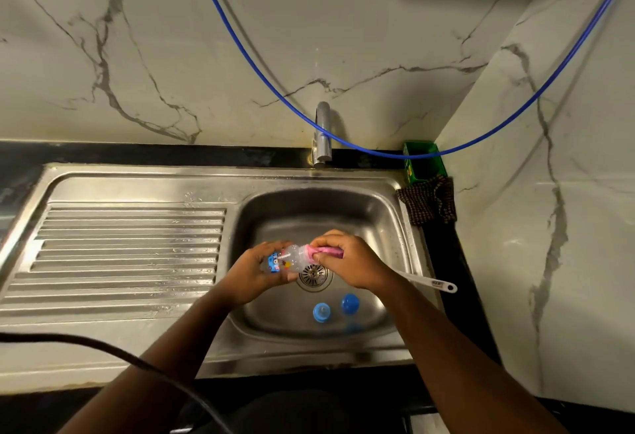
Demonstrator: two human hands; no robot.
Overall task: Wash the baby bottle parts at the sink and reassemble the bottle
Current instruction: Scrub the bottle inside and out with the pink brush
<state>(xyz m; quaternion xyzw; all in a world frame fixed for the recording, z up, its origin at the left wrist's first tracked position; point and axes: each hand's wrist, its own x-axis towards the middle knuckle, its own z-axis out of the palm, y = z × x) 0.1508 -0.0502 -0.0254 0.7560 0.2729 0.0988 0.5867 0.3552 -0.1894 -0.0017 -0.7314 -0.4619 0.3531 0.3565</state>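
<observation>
While gripped, bottle btwn fingers.

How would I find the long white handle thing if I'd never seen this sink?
Start at the steel sink and go to the basin's right rim. A white handle sticks out there from under the right hand, toward the black counter. It is the only long thin white piece, ending in a hanging hole.

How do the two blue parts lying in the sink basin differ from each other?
The left blue part shows a pale centre on top; the right blue part looks plain, rounded blue. The left one lies nearer the person, the right one nearer the drain. Both are small, blue, untouched by either hand.
</observation>
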